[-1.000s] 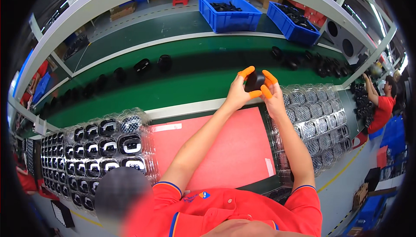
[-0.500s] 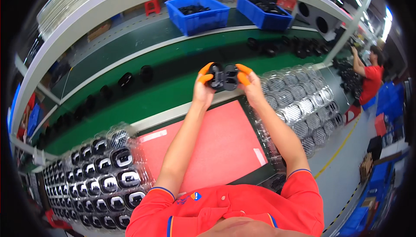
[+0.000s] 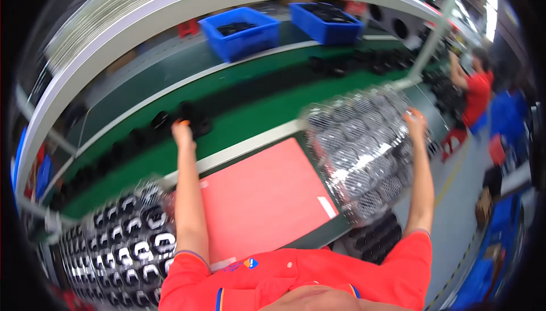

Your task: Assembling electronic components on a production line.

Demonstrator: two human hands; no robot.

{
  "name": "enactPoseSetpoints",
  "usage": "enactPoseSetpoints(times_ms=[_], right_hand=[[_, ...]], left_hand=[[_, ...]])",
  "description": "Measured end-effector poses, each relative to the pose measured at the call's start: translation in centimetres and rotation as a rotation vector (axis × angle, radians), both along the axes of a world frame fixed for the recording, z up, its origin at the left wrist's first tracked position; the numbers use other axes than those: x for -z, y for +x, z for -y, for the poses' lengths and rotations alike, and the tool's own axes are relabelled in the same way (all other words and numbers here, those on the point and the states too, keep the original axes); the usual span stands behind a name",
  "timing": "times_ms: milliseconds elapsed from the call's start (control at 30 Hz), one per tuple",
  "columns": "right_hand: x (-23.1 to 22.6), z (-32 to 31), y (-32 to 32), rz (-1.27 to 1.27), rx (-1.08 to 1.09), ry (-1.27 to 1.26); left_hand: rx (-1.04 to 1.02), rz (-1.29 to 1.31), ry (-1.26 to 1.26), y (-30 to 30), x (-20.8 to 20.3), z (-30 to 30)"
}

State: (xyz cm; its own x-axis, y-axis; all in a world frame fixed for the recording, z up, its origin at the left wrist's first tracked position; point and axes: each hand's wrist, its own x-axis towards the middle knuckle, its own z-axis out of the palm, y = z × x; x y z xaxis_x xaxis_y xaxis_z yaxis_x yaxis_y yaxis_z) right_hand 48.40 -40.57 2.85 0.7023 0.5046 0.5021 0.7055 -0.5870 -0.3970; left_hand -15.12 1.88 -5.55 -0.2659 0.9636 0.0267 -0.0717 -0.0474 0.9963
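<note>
My left hand [image 3: 183, 134], with orange covers on its fingertips, reaches over the green conveyor belt. It is beside a dark, rounded part [image 3: 201, 126]; whether it touches that part is blurred. Another black part [image 3: 161, 120] lies just to its left. My right hand [image 3: 417, 120], also with orange fingertips, is at the far right edge of a clear plastic tray [image 3: 368, 217] of round, grey mesh-patterned pieces [image 3: 358, 181]. Its fingers look bent, but motion smears them and I cannot see anything held.
A red mat [image 3: 267, 197] lies before me. At left stand clear trays of black parts with shiny frames [image 3: 142, 251]. Blue bins [image 3: 242, 38] with black parts sit beyond the green belt [image 3: 256, 103]. A co-worker in red [image 3: 478, 97] is at far right.
Both hands were together holding an open black case over the belt. They have parted: left hand to the belt, right hand to the mesh tray. A dark part now lies beside the left hand.
</note>
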Motion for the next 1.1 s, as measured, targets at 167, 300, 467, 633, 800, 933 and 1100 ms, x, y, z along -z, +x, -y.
enactPoseSetpoints(times_ms=[167,300,467,633,800,933,1100], right_hand=[[2.6,7.3,0.1,0.207,0.734,-0.441],[3.0,6.9,2.4,0.017,0.623,-0.383],[3.1,6.3,2.1,-0.003,0.573,-0.301],[4.1,8.4,4.8,-0.004,0.358,-0.152],[1.7,6.2,0.9,0.012,0.202,-0.131],[2.6,6.9,3.1,0.059,0.219,-0.005],[-0.2,-0.1,-0.4,0.259,-0.096,0.677]], left_hand=[[-0.101,-0.46,0.103,0.8,-1.4,1.4],[-0.31,-0.778,0.274,-1.4,-1.0,-0.6],[-0.498,-1.065,0.004,-4.5,-0.6,-1.6],[-0.261,-1.381,-0.188,-4.2,-1.5,-1.3],[-0.221,-1.399,-0.231,-4.9,-2.9,-0.6],[-0.205,-1.466,-0.083,-4.5,-3.4,0.2],[-0.704,-1.063,0.31,-6.0,-0.9,1.4]])
